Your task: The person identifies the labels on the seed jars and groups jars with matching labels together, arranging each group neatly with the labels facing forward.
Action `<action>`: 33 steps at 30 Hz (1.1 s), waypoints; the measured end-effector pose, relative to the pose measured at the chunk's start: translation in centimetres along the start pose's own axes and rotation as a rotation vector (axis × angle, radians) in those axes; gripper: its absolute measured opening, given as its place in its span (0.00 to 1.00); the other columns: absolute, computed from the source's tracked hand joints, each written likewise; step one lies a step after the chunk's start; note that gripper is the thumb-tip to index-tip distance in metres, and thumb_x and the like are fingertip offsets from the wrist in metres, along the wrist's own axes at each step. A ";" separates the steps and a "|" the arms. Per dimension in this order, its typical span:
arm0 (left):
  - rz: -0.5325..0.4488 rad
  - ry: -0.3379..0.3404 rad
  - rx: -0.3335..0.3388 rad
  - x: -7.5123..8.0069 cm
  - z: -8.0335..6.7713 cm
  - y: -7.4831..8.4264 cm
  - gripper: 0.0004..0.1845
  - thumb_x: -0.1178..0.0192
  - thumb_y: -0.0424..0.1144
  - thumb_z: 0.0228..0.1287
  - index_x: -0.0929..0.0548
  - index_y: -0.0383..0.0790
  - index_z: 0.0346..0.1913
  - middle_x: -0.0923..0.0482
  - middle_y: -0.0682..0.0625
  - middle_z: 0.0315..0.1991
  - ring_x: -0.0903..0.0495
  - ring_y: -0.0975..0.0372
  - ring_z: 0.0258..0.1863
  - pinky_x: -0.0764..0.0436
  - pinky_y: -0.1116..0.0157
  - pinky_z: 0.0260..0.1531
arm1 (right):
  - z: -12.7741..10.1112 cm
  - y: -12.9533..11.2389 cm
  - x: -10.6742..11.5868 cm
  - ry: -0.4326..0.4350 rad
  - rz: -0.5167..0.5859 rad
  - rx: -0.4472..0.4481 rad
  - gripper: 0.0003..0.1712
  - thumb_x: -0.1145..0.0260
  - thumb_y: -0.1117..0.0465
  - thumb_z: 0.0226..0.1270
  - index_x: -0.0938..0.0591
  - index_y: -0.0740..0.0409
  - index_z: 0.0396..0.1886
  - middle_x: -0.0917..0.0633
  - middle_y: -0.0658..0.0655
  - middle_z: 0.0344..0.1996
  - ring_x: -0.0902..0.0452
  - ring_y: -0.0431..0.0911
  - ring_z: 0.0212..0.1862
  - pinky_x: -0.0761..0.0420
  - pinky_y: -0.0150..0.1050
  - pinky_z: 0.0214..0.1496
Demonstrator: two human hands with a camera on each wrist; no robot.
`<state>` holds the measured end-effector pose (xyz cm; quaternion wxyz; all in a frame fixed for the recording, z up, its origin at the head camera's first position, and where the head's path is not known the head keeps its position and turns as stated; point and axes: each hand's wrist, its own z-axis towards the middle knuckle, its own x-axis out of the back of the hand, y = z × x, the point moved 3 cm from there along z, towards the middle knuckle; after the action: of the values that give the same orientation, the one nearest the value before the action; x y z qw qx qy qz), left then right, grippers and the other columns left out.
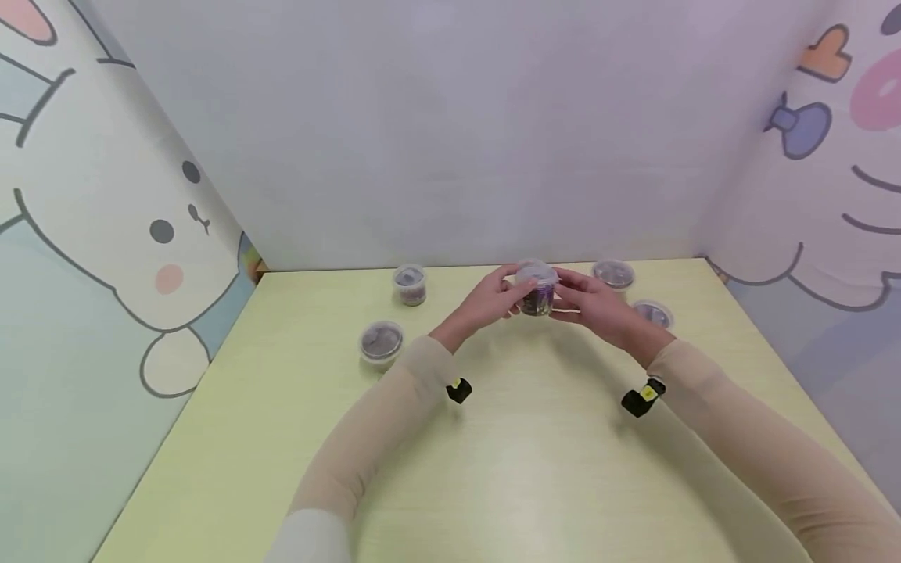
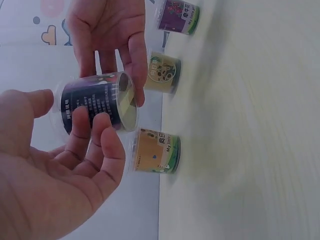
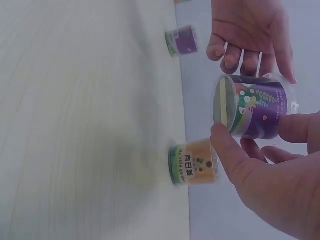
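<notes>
From the head view, the left hand (image 1: pixel 486 301) and right hand (image 1: pixel 594 305) grasp a purple tub (image 1: pixel 537 291) between them, lifted above the table (image 1: pixel 493 469); the left wrist view shows fingers (image 2: pixel 82 127) curled round it, an orange tub (image 2: pixel 156 151) just beside; the right wrist view shows the thumb (image 3: pixel 225 150) on its rim.

I counted five small lidded plastic tubs in all. One, the purple-labelled tub (image 1: pixel 537 291), sat between my fingers, held by my left hand (image 1: pixel 489 301) and my right hand (image 1: pixel 590 306). Two tubs (image 1: pixel 411 284) (image 1: pixel 381 342) stood on the table left of my fingers, and two more (image 1: pixel 614 274) (image 1: pixel 653 313) stood right of them. I wore two black wrist bands (image 1: pixel 458 389) (image 1: pixel 643 398).
</notes>
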<state>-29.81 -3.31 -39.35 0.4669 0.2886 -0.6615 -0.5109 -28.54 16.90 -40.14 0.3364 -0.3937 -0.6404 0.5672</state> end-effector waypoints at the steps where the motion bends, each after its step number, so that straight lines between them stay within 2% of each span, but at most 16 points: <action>1: 0.002 0.003 0.004 0.1 -0.1 0.0 0.34 0.43 0.56 0.75 0.35 0.39 0.74 0.20 0.44 0.34 0.18 0.46 0.37 0.18 0.45 0.46 | 0.1 0.0 -0.2 -0.003 0.037 -0.016 0.36 0.52 0.54 0.84 0.51 0.58 0.83 0.40 0.68 0.74 0.25 0.52 0.63 0.31 0.52 0.70; 6: -0.007 0.003 0.023 0.8 -0.8 -0.3 0.34 0.47 0.60 0.75 0.35 0.39 0.70 0.22 0.42 0.39 0.20 0.46 0.38 0.18 0.44 0.48 | 0.4 0.1 -1.0 0.010 0.219 -0.102 0.36 0.51 0.55 0.84 0.52 0.55 0.83 0.38 0.65 0.71 0.19 0.48 0.54 0.28 0.49 0.68; 10: -0.061 -0.026 0.027 1.5 -1.3 -0.5 0.28 0.47 0.51 0.79 0.36 0.39 0.72 0.25 0.42 0.46 0.20 0.48 0.42 0.18 0.45 0.49 | 0.5 0.2 -1.6 0.014 0.289 -0.127 0.33 0.51 0.56 0.84 0.48 0.59 0.81 0.30 0.64 0.64 0.18 0.50 0.53 0.22 0.46 0.63; 14: -0.118 -0.039 0.046 2.4 -1.6 -0.8 0.27 0.47 0.35 0.75 0.37 0.38 0.74 0.28 0.40 0.49 0.20 0.47 0.46 0.16 0.49 0.50 | 0.8 0.2 -2.3 -0.006 0.304 -0.113 0.30 0.53 0.59 0.84 0.45 0.67 0.77 0.24 0.63 0.57 0.18 0.52 0.54 0.23 0.47 0.63; 17: -0.142 -0.040 0.086 2.9 -1.7 -1.4 0.29 0.49 0.29 0.70 0.37 0.37 0.73 0.28 0.40 0.50 0.20 0.46 0.48 0.16 0.53 0.49 | 1.0 0.3 -2.8 -0.037 0.286 -0.110 0.31 0.50 0.64 0.82 0.48 0.70 0.77 0.26 0.63 0.58 0.18 0.51 0.52 0.25 0.49 0.65; 21: -0.147 -0.061 0.138 3.2 -1.9 -1.9 0.29 0.51 0.26 0.68 0.36 0.36 0.72 0.28 0.39 0.53 0.20 0.50 0.47 0.16 0.55 0.50 | 1.2 0.2 -3.6 -0.082 0.233 -0.096 0.40 0.48 0.72 0.74 0.55 0.70 0.79 0.36 0.68 0.68 0.20 0.47 0.54 0.28 0.50 0.69; 24: -0.141 -0.072 0.150 3.2 -2.1 -2.1 0.28 0.53 0.26 0.68 0.36 0.35 0.71 0.30 0.39 0.54 0.20 0.52 0.48 0.16 0.55 0.49 | 1.4 0.1 -4.0 -0.102 0.212 -0.079 0.44 0.47 0.75 0.72 0.58 0.69 0.80 0.42 0.71 0.73 0.23 0.47 0.57 0.30 0.51 0.69; 33: -0.085 -0.075 0.123 3.8 -2.6 -1.9 0.27 0.52 0.26 0.68 0.35 0.35 0.70 0.31 0.38 0.52 0.20 0.51 0.46 0.15 0.57 0.47 | 2.1 0.1 -4.7 -0.108 0.191 -0.097 0.46 0.47 0.77 0.69 0.58 0.67 0.80 0.40 0.69 0.70 0.29 0.52 0.62 0.29 0.52 0.69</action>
<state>-29.13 -8.22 -39.79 0.4012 0.3254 -0.6957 -0.4992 -28.16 11.78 -40.40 0.2263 -0.4376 -0.6440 0.5852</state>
